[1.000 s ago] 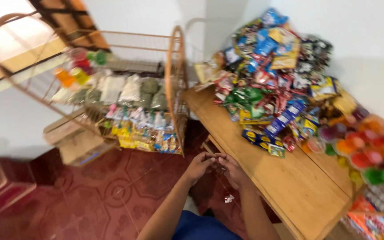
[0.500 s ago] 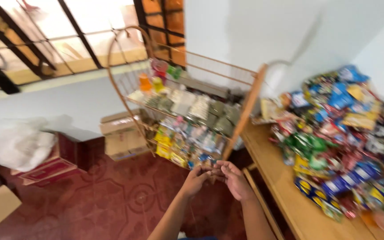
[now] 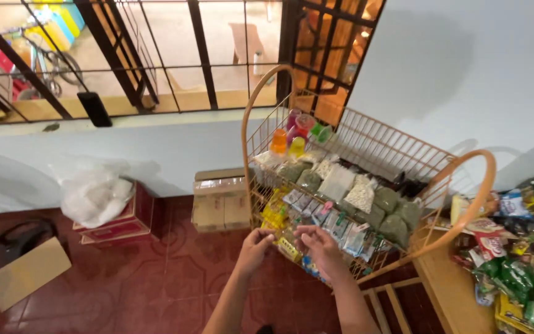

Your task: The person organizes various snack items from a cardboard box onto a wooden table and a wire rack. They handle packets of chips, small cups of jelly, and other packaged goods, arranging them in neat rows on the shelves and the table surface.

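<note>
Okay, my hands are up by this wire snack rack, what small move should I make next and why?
Probably ease the left hand forward to the yellow packets on the wire rack. Both it and the right hand hover just short of the rack's lower front row, and I cannot tell whether they hold anything.

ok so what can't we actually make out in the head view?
- Whatever sits between the left hand and right hand: too small, covered by fingers.
- Lower tier of the wire rack: hidden behind the hanging sachets.
- Snack pile on the table: cut off by the right edge.
- White bag: contents hidden by the plastic.
</note>
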